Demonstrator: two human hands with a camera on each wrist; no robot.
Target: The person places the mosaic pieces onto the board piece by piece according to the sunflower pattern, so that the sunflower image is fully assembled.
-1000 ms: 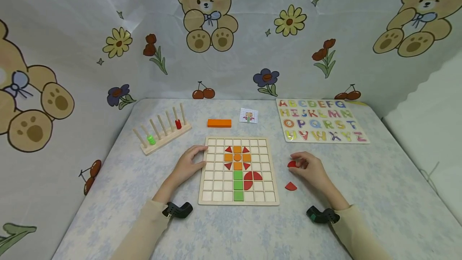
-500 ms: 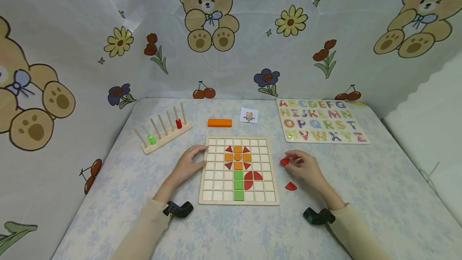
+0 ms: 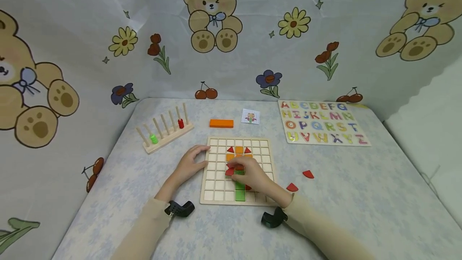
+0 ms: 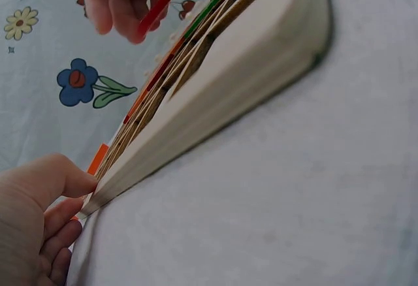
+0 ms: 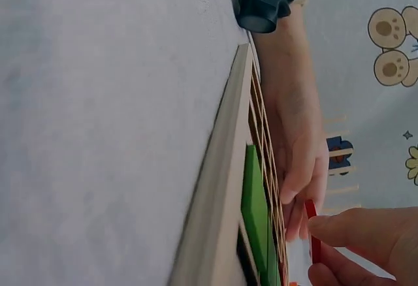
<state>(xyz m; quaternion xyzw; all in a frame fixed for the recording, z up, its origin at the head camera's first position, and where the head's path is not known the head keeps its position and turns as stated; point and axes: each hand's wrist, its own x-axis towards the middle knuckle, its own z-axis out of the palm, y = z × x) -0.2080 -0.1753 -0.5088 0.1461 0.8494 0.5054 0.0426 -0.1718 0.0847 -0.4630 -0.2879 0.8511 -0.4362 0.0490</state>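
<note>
A wooden grid board [image 3: 213, 183] lies on the table with orange, red and green pieces in its cells. My left hand [image 3: 189, 163] rests against the board's left edge, its thumb and a fingertip touching the frame. Over the board's middle, my right hand [image 3: 254, 175] pinches a red quarter-circle piece [image 3: 229, 171] just left of the green square [image 3: 240, 195] column. In the right wrist view that piece stands on edge between thumb and fingers. The right hand hides some of the pieces beneath it. Two loose red quarter-circle pieces, one nearer [image 3: 292, 187] and one farther [image 3: 308, 174], lie right of the board.
A peg rack [image 3: 169, 133] with green and red beads stands at the back left. Behind the board lie an orange block [image 3: 221, 123] and a small pattern card [image 3: 250, 116]. An alphabet board [image 3: 324, 122] lies at the back right.
My right hand has carried the red quarter-circle piece leftward from beside the board to over its middle. A second loose quarter-circle piece now shows at the right. The left hand stays in place.
</note>
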